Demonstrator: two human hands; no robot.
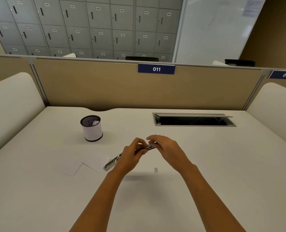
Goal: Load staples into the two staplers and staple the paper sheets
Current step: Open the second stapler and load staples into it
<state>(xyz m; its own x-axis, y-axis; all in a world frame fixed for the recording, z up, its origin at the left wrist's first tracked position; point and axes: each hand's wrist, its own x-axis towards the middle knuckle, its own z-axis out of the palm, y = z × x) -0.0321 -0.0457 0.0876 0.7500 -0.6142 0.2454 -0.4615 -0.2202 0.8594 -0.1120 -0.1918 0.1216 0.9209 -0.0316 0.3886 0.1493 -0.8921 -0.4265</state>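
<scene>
Both hands hold one small metal stapler (149, 147) above the white desk (222, 164) near its middle. My left hand (132, 156) grips its left end and my right hand (165, 148) pinches its right end from above. A second silver stapler (112, 162) lies on the desk just left of my left hand, partly hidden by it. Two white paper sheets (87, 162) lie overlapping to its left. A small strip of staples (156, 169) rests on the desk below my hands.
A white pen cup with a black mesh rim (92, 128) stands at the back left. An open cable tray slot (194, 120) runs along the back right. A tan partition (105, 86) and cream side panels fence the desk.
</scene>
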